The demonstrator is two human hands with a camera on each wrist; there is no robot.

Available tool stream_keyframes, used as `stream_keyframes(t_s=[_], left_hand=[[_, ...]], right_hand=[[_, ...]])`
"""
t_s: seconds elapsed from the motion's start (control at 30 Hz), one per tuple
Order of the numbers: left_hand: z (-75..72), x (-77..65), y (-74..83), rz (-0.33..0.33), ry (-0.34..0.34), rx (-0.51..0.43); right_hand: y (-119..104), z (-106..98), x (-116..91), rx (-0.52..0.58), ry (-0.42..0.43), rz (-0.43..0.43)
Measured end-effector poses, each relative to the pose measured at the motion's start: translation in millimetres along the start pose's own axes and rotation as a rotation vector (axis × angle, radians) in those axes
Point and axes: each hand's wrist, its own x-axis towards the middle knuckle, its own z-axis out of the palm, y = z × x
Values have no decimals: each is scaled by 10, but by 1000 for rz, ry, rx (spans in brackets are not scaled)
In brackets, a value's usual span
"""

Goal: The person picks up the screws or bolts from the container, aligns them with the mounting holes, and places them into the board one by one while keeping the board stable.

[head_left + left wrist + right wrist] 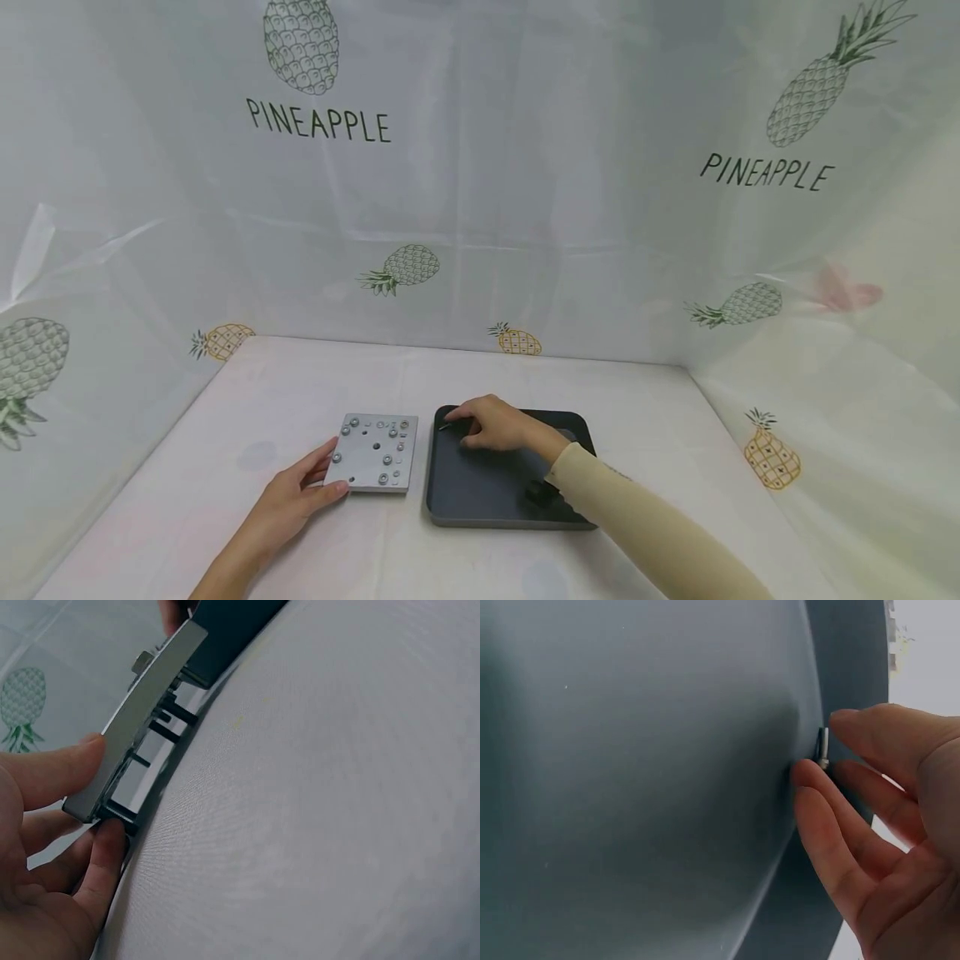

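Observation:
My left hand [296, 492] grips a square silver metal plate [367, 471] at its left side, with the thumb on its near edge. In the left wrist view the plate is tilted edge-on, and several bolt shanks [165, 731] stick out of its underside near the white cloth. Inside the dark tray [480, 500], my right hand [495, 425] reaches into the far left corner. A small silver screw [823, 746] lies there against the tray wall, between the thumb and the fingertips, and a gap shows beside the thumb.
A small black object [540, 493] lies in the tray's near right part, close by the right sleeve [637, 517]. Another dark round item [567, 435] shows partly behind the wrist. White cloth [360, 375] covers the table, and a pineapple-print curtain [525, 183] hangs behind and at both sides.

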Motion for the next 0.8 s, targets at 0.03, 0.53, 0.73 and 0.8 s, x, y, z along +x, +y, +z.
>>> stream_keyframes(t_s=[0.03,0.53,0.73,0.8], left_hand=[[1,0,0,0,0,-1],[-9,-8,11,-7,-1,-16],[-6,-15,10,-17,1,-16],[-5,-10,12,-12,0,-15]], right_hand=[[-4,3,6,-3,-2,2],[-9,113,4,-48,109,84],[-19,171,41,-103,177,108],[-25,185,50,-116,191,121]])
